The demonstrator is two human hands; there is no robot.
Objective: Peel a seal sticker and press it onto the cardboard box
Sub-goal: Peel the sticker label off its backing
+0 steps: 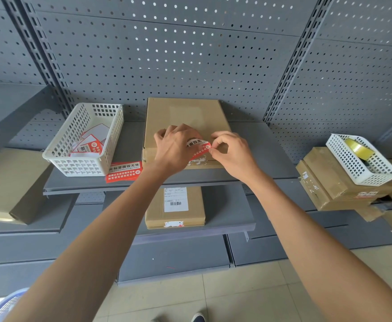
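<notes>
A flat brown cardboard box (181, 115) lies on the grey shelf (130, 180), its near edge under my hands. A red and white seal sticker (197, 145) is held just above that near edge. My left hand (174, 147) grips its left part, with the fingers curled over it. My right hand (232, 152) pinches its right corner between thumb and forefinger. Whether the sticker touches the box I cannot tell. White torn sticker remains (197, 161) show on the box's front edge.
A white mesh basket (85, 140) with sticker sheets stands left of the box, with a red sticker sheet (124, 171) lying in front of it. A labelled box (175, 206) sits on the lower shelf. At right, another basket (362, 159) holding a tape roll rests on stacked boxes.
</notes>
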